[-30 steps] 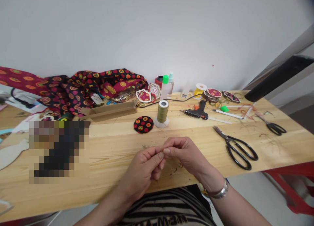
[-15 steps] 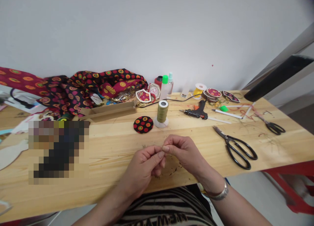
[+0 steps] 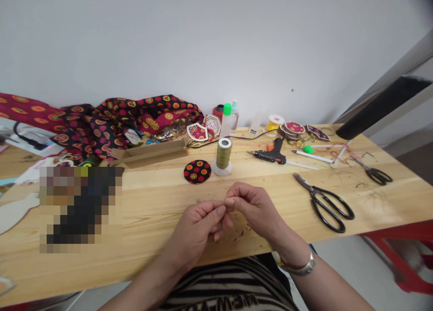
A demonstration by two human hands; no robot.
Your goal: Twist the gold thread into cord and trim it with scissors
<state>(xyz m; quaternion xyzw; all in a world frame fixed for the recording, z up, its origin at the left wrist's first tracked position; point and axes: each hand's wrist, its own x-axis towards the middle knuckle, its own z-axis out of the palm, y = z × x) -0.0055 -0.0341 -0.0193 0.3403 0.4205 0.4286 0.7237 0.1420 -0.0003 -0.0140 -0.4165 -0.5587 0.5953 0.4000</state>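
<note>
My left hand (image 3: 203,221) and my right hand (image 3: 251,207) meet above the front of the table, thumb and forefinger pinched on each. Their fingertips touch. Whatever sits between them is too small to make out. Just beyond the hands stands a spool of olive-green thread (image 3: 223,154) on a white base. Left of the spool lies a round patterned fabric disc (image 3: 197,171), black with red and orange motifs. A silver bracelet circles my right wrist.
Large black-handled scissors (image 3: 324,203) lie to the right, smaller scissors (image 3: 379,175) farther off. Behind are a glue gun (image 3: 270,154), green-capped bottle (image 3: 226,119), yellow spool (image 3: 274,124), cardboard tray (image 3: 154,154) and heaped patterned fabric (image 3: 111,117). A black bar (image 3: 382,107) juts in at right.
The pinched fingertips of both hands have shifted very slightly, my right hand a touch upward. The things on the table stay where they were.
</note>
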